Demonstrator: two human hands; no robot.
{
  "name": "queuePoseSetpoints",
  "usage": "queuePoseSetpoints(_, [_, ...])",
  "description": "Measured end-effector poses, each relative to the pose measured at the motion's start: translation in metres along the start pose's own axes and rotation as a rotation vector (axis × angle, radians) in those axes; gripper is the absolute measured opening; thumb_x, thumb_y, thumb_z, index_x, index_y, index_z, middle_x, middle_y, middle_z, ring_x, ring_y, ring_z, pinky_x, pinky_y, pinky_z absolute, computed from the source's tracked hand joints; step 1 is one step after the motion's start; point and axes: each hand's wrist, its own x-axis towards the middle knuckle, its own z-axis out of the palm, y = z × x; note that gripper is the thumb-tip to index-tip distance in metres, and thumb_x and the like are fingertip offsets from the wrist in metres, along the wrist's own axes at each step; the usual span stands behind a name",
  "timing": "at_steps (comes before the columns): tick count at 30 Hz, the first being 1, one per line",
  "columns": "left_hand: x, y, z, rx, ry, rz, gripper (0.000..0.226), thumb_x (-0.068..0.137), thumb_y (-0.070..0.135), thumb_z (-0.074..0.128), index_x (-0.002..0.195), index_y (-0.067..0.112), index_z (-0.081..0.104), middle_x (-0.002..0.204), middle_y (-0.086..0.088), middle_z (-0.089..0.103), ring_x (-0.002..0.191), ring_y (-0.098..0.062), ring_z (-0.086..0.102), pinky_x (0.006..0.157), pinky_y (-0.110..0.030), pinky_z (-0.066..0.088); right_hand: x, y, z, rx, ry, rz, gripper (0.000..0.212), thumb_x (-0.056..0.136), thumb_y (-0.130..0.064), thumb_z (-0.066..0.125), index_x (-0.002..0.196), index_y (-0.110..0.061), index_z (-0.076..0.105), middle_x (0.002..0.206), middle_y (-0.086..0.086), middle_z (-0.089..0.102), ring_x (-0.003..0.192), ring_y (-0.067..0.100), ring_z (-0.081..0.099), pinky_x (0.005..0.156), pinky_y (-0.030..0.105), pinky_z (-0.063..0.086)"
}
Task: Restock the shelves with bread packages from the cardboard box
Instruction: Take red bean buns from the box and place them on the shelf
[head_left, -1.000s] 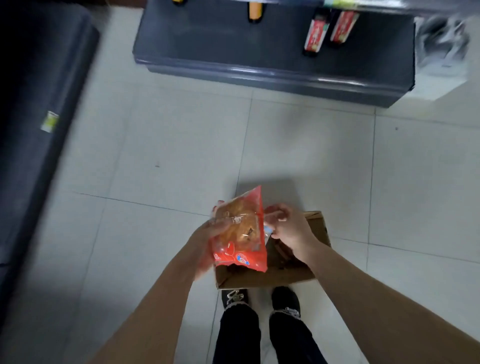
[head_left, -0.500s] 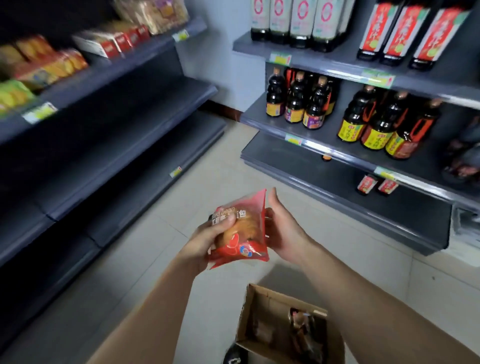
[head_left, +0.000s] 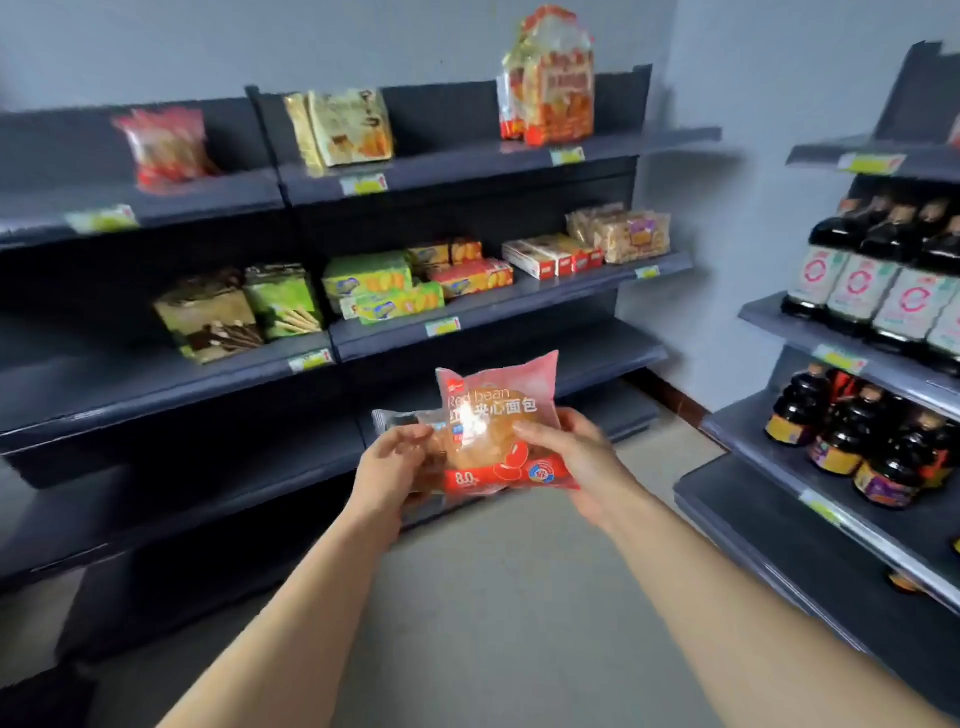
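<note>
The fingers (head_left: 415, 436) of the left hand (head_left: 389, 470) are curled over the front of a clear package (head_left: 402, 418). The right hand (head_left: 582, 462) grips a red package (head_left: 493, 415), thumb pressed on its face and the other fingers hidden behind it. That makes 2 hands and 2 bread packages, 1 in each. Both packages are held in the air in front of the lower levels of the left shelving unit (head_left: 156, 379), the clear one tucked partly behind the red one's left edge. The clear package shows a brown bun and has a dark strip along its top seam. The red package is a flat pillow bag, pale pink at the top and solid red at the bottom. It has "Red bean" in white above Chinese characters, a round golden bun showing through, bean drawings and a white "8.0" low on the left. On the left unit, the top shelf (head_left: 457, 161) carries 3 groups: a red bag (head_left: 166, 145), cream bags (head_left: 343, 127) and tall orange bags (head_left: 550, 83). The shelf below (head_left: 519, 304) holds brown and green boxes (head_left: 234, 312), green-and-yellow packs (head_left: 379, 288), red packs (head_left: 472, 275), white-and-red cartons (head_left: 550, 257) and clear snack bags (head_left: 623, 234). On the right shelving unit (head_left: 779, 519), pale-labelled bottles (head_left: 883, 286) stand on 1 shelf and dark bottles (head_left: 857, 441) on the next down.
</note>
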Motion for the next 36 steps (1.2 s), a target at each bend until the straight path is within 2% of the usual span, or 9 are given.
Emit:
queuePoseSetpoints(3, [0.014,0.032,-0.064,0.03,0.159,0.167,0.028,0.098,0.005,0.044,0.092,0.026,0.061,0.091,-0.001,0.064,0.07,-0.014,0.06,0.06,-0.027,0.049,0.02,-0.016,0.066,0.009,-0.05,-0.052,0.043,0.074,-0.011,0.078,0.113,-0.008,0.06,0.102,0.015,0.073,0.085,0.028,0.071,0.069,0.037,0.057])
queuePoseSetpoints(5, [0.025,0.051,-0.107,0.026,0.217,0.239,0.031,0.098,0.005,0.047,0.111,0.032,0.058,0.105,-0.002,0.063,0.08,-0.017,0.064,0.053,-0.025,0.052,0.034,-0.024,0.11,0.005,-0.087,-0.073,0.039,0.075,-0.014,0.079,0.11,-0.009,0.062,0.101,0.013,0.074,0.088,0.028,0.072,0.073,0.039,0.057])
queuePoseSetpoints(8, [0.04,0.08,-0.171,-0.013,0.249,0.294,0.06,0.097,0.008,0.052,0.142,0.041,0.03,0.12,-0.001,0.061,0.098,-0.024,0.065,0.057,-0.028,0.054,0.056,-0.032,0.175,-0.049,-0.119,-0.113,0.036,0.075,-0.022,0.08,0.108,-0.014,0.067,0.096,0.006,0.076,0.09,0.024,0.072,0.083,0.039,0.057])
queuePoseSetpoints(14, [0.068,0.128,-0.273,-0.126,0.404,0.303,0.038,0.09,0.014,0.065,0.121,0.019,0.044,0.111,-0.002,0.065,0.094,-0.021,0.067,0.078,-0.039,0.057,0.097,-0.044,0.29,-0.125,-0.179,-0.19,0.03,0.079,-0.03,0.077,0.106,-0.022,0.068,0.096,-0.003,0.076,0.094,0.018,0.071,0.09,0.036,0.053])
queuePoseSetpoints(22, [0.119,0.184,-0.358,-0.183,0.541,0.43,0.033,0.089,0.007,0.065,0.116,0.017,0.049,0.105,-0.006,0.065,0.09,-0.026,0.068,0.062,-0.035,0.055,0.164,-0.075,0.396,-0.102,-0.181,-0.305,0.039,0.083,-0.027,0.074,0.119,-0.019,0.061,0.106,-0.002,0.071,0.096,0.016,0.068,0.074,0.029,0.053])
queuePoseSetpoints(25, [0.144,0.209,-0.374,-0.196,0.552,0.461,0.034,0.089,0.007,0.065,0.117,0.018,0.049,0.099,-0.003,0.064,0.085,-0.022,0.068,0.071,-0.041,0.057,0.199,-0.091,0.425,-0.093,-0.142,-0.348,0.047,0.083,-0.024,0.075,0.125,-0.015,0.056,0.112,0.0,0.068,0.1,0.019,0.066,0.082,0.034,0.054])
queuePoseSetpoints(27, [0.166,0.227,-0.383,-0.191,0.557,0.478,0.034,0.089,0.01,0.065,0.119,0.019,0.05,0.103,-0.003,0.064,0.091,-0.023,0.067,0.082,-0.047,0.055,0.226,-0.103,0.443,-0.086,-0.121,-0.381,0.045,0.083,-0.024,0.074,0.123,-0.014,0.056,0.111,-0.001,0.068,0.098,0.017,0.066,0.076,0.03,0.053])
queuePoseSetpoints(29, [0.19,0.247,-0.392,-0.179,0.568,0.502,0.037,0.09,0.014,0.065,0.124,0.018,0.049,0.109,-0.004,0.065,0.094,-0.021,0.066,0.082,-0.043,0.05,0.254,-0.116,0.46,-0.085,-0.115,-0.41,0.042,0.083,-0.024,0.074,0.12,-0.015,0.057,0.109,-0.002,0.068,0.095,0.015,0.065,0.069,0.025,0.049])
queuePoseSetpoints(36, [0.273,0.301,-0.414,-0.167,0.625,0.566,0.042,0.087,0.015,0.068,0.126,0.01,0.054,0.111,-0.01,0.067,0.085,-0.016,0.066,0.065,-0.022,0.047,0.355,-0.163,0.513,-0.136,-0.144,-0.452,0.035,0.085,-0.029,0.072,0.114,-0.015,0.057,0.108,-0.001,0.067,0.096,0.016,0.063,0.079,0.03,0.049])
